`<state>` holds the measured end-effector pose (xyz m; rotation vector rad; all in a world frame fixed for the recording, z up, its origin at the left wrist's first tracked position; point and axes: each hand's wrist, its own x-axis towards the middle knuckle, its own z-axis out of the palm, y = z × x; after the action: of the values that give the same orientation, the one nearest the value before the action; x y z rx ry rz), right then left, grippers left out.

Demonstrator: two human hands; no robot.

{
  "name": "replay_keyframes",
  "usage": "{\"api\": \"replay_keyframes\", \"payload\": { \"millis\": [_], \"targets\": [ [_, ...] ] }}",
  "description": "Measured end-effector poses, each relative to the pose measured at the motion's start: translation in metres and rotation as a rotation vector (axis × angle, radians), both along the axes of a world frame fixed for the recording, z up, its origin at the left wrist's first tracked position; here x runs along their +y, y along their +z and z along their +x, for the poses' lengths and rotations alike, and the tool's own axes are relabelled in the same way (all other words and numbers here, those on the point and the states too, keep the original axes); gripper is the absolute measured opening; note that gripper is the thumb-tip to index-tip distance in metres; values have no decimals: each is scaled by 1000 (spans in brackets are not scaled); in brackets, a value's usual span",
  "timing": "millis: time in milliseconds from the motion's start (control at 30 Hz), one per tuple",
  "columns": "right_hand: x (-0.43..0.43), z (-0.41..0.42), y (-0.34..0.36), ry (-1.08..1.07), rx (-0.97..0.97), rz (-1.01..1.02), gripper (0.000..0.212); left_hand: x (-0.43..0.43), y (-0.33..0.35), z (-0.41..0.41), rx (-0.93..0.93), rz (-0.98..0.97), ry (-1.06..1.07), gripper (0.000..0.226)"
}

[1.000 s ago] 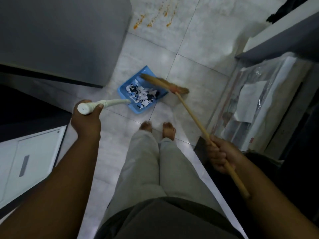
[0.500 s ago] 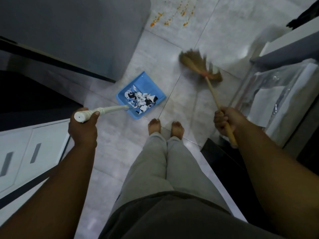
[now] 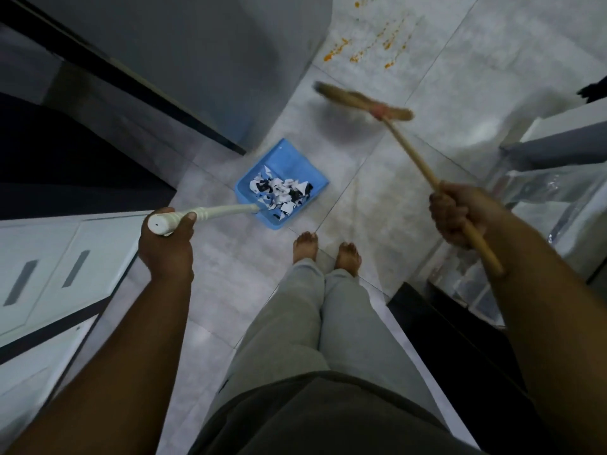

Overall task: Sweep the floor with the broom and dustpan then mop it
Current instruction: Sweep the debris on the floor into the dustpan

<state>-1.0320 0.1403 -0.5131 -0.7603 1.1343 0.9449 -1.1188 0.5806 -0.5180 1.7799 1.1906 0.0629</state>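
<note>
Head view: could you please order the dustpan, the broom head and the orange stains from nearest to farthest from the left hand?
1. Dustpan, its handle gripped by the left hand.
2. Broom head, farther ahead, to the right.
3. Orange stains, farthest, beyond the broom head.

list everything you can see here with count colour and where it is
dustpan: one, blue with a white handle, on the floor ahead of the feet
paper scraps: many, black and white, inside the dustpan
broom: one, straw head on a wooden stick, head blurred, beyond the dustpan to its right
orange splatter: many spots, on the far tiles
floor: light grey tiles
drawer fronts: two, white, at left
plastic wrapping: clear, at right
feet: two, bare, just behind the dustpan
left hand: grips the dustpan handle's end
right hand: grips the broom stick
</note>
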Motion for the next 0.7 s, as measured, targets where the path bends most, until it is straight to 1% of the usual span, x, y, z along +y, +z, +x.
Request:
{"api": "replay_keyframes", "payload": {
  "millis": [67, 133, 233, 367, 433, 500, 600, 700],
  "targets": [
    [15, 40, -13, -7, -17, 4, 47, 9, 0, -8, -6, 15, 52, 27],
    [38, 72, -29, -62, -14, 4, 41, 16, -1, -16, -8, 25, 85, 24],
    [79, 90, -54, -92, 4, -12, 34, 22, -6, -24, 12, 62, 94, 26],
    [112, 52, -71, 105, 51, -20, 38, 23, -15, -25, 119, 138, 36, 34],
    [109, 20, -65, 207, 92, 3, 42, 23, -17, -26, 152, 155, 15, 36],
    [94, -9, -53, 275, 116, 31, 45, 23, -17, -26, 162, 131, -1, 38],
    [55, -40, -32, 277, 130, 58, 46, 22, -14, -19, 177, 95, -6, 36],
    [13, -51, -10, 193, 129, 48, 43, 15, -9, -9, 144, 64, 36, 29]
  ]
}}
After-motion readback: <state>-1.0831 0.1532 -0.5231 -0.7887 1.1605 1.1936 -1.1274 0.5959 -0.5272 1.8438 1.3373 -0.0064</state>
